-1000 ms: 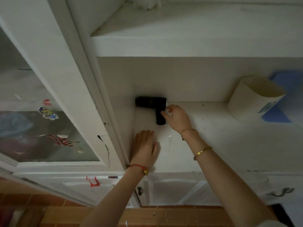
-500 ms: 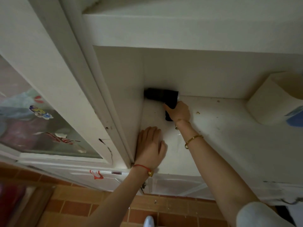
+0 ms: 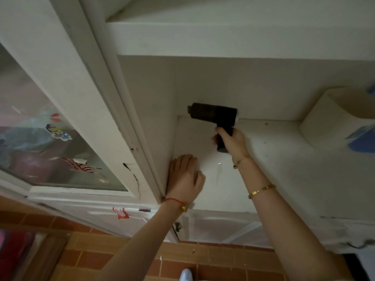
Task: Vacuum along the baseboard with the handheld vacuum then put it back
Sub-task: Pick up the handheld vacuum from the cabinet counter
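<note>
Right arm: extended forward into the white shelf (image 3: 274,159) recess, wrist bearing a gold bangle (image 3: 261,191) on the forearm and a thin chain bracelet near the hand. Right hand (image 3: 231,141): closed in a fist around the handle of the black handheld vacuum (image 3: 213,114), fingers (image 3: 220,131) wrapped round the upper part of the grip, butt end of the handle protruding below the palm. Vacuum body: horizontal cylinder, close against the back wall of the recess, nozzle end pointing left toward the inner corner. Contact between body and shelf: cannot tell.

Left arm: extended forward beside the right, red string bracelet (image 3: 174,200) with gold charm at the wrist. Left hand (image 3: 185,177): flat, palm down on the shelf at its front left corner, fingers straight and together, holding nothing, well apart from the vacuum.

Further right on the shelf: cream paper container (image 3: 332,122) with blue marking. Left of the recess: glass cabinet door (image 3: 46,138) with stickers. Below: terracotta tiled floor (image 3: 203,262).
</note>
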